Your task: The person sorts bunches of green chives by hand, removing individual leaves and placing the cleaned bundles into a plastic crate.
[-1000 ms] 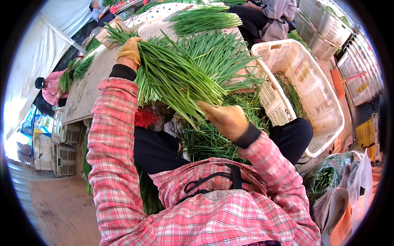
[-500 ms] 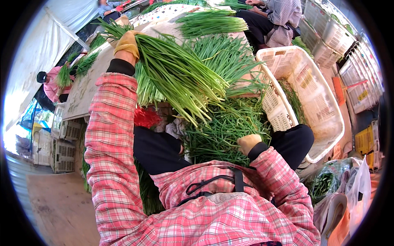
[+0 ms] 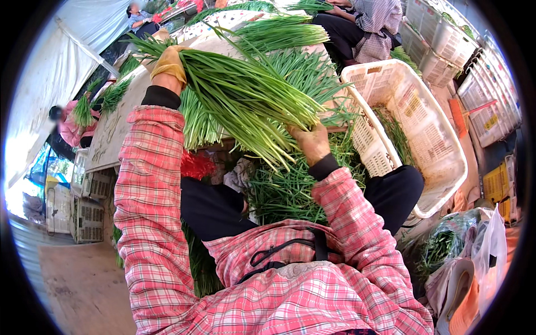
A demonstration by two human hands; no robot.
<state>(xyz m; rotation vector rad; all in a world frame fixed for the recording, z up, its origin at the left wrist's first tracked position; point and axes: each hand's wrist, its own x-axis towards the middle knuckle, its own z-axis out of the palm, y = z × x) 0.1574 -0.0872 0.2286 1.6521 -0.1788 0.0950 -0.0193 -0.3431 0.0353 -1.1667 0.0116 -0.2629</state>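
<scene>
A thick bunch of garlic chives stretches across the front of the board, pale stem ends toward my lap. My left hand, in a tan glove, is closed around its leafy part at the upper left. At the stem ends, my right hand has its fingers closed on the outer stalks; the fingertips are partly hidden by the stems. Beneath, a heap of loose green leaves lies between my knees. More chives are spread on the board behind the bunch.
A white plastic crate with some leaf scraps stands by my right knee. Stacked crates and an orange broom are farther right. The board has its edge to my left. Bags lie at lower right. Other people sit around.
My right hand has risen from the leaf heap to the stem ends and closed on stalks there. My left hand still grips the bunch, which has shifted slightly.
</scene>
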